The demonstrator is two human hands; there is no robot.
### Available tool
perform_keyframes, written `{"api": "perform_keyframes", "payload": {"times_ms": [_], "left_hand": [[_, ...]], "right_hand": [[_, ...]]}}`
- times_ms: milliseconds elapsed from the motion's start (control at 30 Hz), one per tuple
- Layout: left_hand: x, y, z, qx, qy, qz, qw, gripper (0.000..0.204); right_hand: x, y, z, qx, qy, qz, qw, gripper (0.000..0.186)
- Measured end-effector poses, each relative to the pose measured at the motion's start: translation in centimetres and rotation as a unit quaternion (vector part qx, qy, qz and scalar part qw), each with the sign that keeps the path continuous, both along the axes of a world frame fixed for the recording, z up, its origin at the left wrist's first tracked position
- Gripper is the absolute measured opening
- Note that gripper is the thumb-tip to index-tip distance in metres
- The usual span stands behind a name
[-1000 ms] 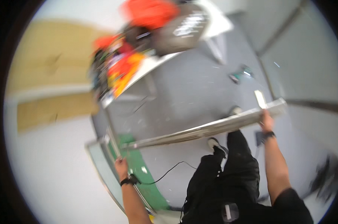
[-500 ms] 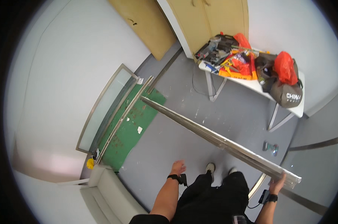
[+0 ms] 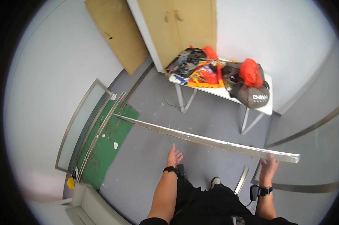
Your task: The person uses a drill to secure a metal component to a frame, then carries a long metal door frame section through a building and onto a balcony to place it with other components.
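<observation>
A long silvery metal profile bar (image 3: 199, 139) slants across the view, its far end over a green mat (image 3: 102, 150) and its near end at my right. My right hand (image 3: 269, 167) is wrapped round the bar close to that near end. Below the bar's middle, my left hand (image 3: 174, 156) is held out with its fingers apart, touching nothing. A strap with a small dark box sits on each wrist.
A framed glass panel (image 3: 81, 123) leans on the left wall, beside another long bar (image 3: 98, 140). A white table (image 3: 266, 105) bears tools, bags and a grey-brown duffel bag (image 3: 252, 98). A pale sofa (image 3: 96, 208) is at lower left. Another metal piece (image 3: 242, 180) lies near my feet.
The view has turned, and the room has shifted left. The bar lies closer to level across the view, still in my right hand. My left hand has risen, with its fingers more spread.
</observation>
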State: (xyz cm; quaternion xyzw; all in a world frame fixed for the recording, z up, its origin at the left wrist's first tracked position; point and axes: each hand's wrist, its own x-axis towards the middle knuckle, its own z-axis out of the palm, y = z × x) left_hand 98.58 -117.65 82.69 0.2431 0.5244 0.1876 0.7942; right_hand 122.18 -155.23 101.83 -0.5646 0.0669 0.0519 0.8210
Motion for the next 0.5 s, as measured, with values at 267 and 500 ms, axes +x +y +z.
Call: {"api": "perform_keyframes", "payload": {"times_ms": [267, 500], "left_hand": [[-0.2, 15.1, 2.6, 0.004, -0.071, 0.144, 0.987, 0.102], [-6.3, 31.9, -1.8, -0.036, -0.261, 0.062, 0.963, 0.051]], "right_hand": [[0.2, 2.5, 9.0, 0.024, -0.092, -0.008, 0.995, 0.049], [0.2, 7.8, 18.3, 0.005, -0.092, -0.113, 0.989, 0.057]]}}
